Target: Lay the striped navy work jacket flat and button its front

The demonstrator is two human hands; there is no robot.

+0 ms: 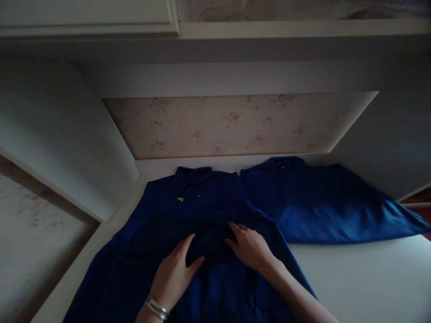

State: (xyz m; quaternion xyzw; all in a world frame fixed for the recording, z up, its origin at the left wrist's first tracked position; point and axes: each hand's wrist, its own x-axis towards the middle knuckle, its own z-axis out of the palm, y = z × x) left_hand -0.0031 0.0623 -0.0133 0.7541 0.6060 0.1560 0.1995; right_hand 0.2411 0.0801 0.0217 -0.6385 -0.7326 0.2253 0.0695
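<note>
The head camera looks down on a blue shirt (pixel 202 251) spread flat across the lower middle of the frame, on a white surface (pixel 353 278). Its collar (pixel 193 176) points to the top of the frame, toward the back edge, and its long axis runs from there down to the bottom edge of the picture. A small yellow-green label (pixel 181 199) shows just below the collar; the light is dim and no writing on it can be read.

The left hand (pixel 175 273), a bracelet (pixel 156 308) at its wrist, lies flat and open on the shirt front, gripping nothing. The right hand (pixel 251 246) rests the same way just beside it, fingers spread.

A second blue shirt (pixel 323 202) lies to the right, touching the first. Bare surface lies open at lower right; a flowered wall (pixel 235 125) closes the back.
</note>
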